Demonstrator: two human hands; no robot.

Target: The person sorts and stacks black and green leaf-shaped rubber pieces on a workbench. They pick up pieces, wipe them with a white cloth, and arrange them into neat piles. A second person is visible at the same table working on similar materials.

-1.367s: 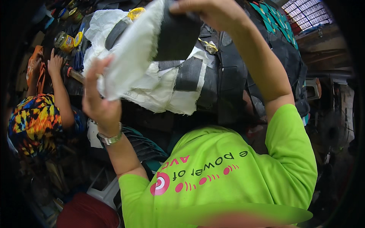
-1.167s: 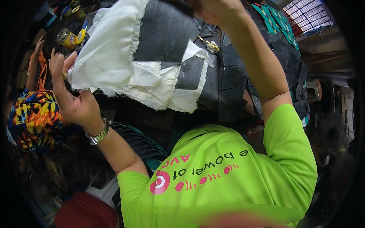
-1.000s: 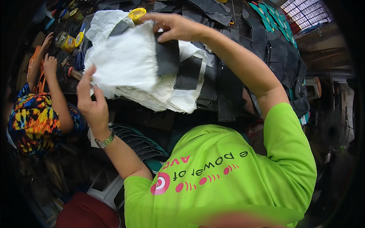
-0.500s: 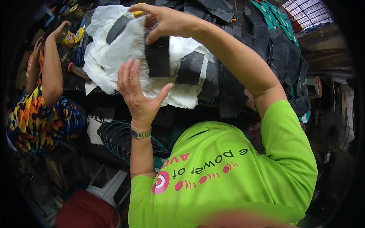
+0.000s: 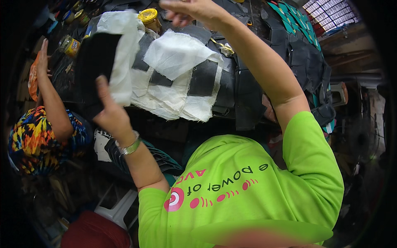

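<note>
My left hand (image 5: 113, 113) is closed on the near edge of a black sheet piece (image 5: 97, 58), with the thumb on top and the fingers hidden beneath. White frayed cloth (image 5: 126, 62) lies along the right side of that piece. Above the far part of the table, my right hand (image 5: 182, 11) hangs with nothing in it, its fingers loosely apart and slightly blurred. Below and right of it, a loose white cloth piece (image 5: 178, 53) covers part of the other cloths. Black rectangles (image 5: 203, 78) lie on the white cloth (image 5: 159, 101) near the table's front edge.
A yellow-lidded tub (image 5: 149, 18) stands behind the cloths, and a jar (image 5: 69, 46) is farther left. Black sheets (image 5: 304, 68) and green pieces (image 5: 293, 20) cover the right side. At left, another person's arm (image 5: 58, 107) is raised. A white stool (image 5: 118, 208) stands below.
My left hand has moved left and now grips the black piece, which has swung left with cloth beside it. My right hand has let go and moved farther back, uncovering the yellow lid.
</note>
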